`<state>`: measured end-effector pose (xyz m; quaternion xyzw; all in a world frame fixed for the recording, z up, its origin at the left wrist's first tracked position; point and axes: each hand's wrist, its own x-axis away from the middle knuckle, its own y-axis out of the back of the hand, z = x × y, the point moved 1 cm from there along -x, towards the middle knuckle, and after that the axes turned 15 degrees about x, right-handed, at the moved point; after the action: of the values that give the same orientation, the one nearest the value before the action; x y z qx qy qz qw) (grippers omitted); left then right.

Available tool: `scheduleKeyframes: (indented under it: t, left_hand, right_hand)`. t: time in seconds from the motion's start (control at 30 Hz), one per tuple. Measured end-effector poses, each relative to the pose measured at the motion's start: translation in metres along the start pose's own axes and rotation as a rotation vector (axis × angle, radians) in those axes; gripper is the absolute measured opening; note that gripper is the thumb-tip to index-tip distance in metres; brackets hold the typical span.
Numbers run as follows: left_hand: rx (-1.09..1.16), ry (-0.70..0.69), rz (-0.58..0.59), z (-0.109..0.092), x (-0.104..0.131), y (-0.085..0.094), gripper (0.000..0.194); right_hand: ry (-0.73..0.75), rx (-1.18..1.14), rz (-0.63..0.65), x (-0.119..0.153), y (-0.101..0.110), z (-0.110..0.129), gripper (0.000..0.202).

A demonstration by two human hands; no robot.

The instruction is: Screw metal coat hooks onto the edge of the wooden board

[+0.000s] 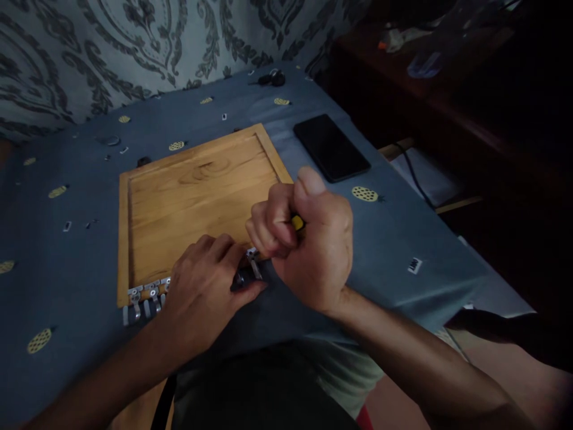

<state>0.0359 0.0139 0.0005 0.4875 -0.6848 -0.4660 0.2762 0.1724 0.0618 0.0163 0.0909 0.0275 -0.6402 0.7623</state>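
A framed wooden panel (201,197) lies on the cloth-covered table. Along its near edge runs a row of small metal clips (154,292), some with cross-head screws. My left hand (206,280) bends over this edge, covering part of the row. Its fingertips and thumb close around a metal clip (253,260) near the right end; the exact contact is hidden. My right hand (311,245) is a fist above the panel's near right corner. A yellow and black handle end, apparently a screwdriver (298,223), shows inside that fist; its shaft is hidden.
A black phone (331,146) lies right of the panel. Small dark items (271,77) sit near the back of the blue pineapple-print tablecloth (80,257). Patterned fabric (147,42) hangs behind. To the right stands a dark wooden surface (403,77) with loose objects.
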Motion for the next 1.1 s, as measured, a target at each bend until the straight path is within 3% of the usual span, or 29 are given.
scheduleKeyframes:
  t: [0.2,0.5,0.73,1.1]
  left_hand:
    - [0.044,-0.009,-0.026,0.000,0.000,0.000,0.012]
    - [0.093,-0.022,-0.026,0.001,0.001,0.002,0.012]
    - [0.088,0.006,0.017,0.000,0.000,0.005,0.020]
    - [0.076,0.036,0.070,-0.001,-0.003,0.008,0.013]
  right_hand:
    - [0.019,-0.286,0.047,-0.002,-0.002,-0.004,0.059]
    - [-0.019,-0.308,0.074,0.000,0.001,-0.004,0.064]
    - [0.095,-0.504,0.032,-0.003,0.004,-0.006,0.056]
    - [0.043,-0.430,0.059,-0.003,0.011,-0.009,0.063]
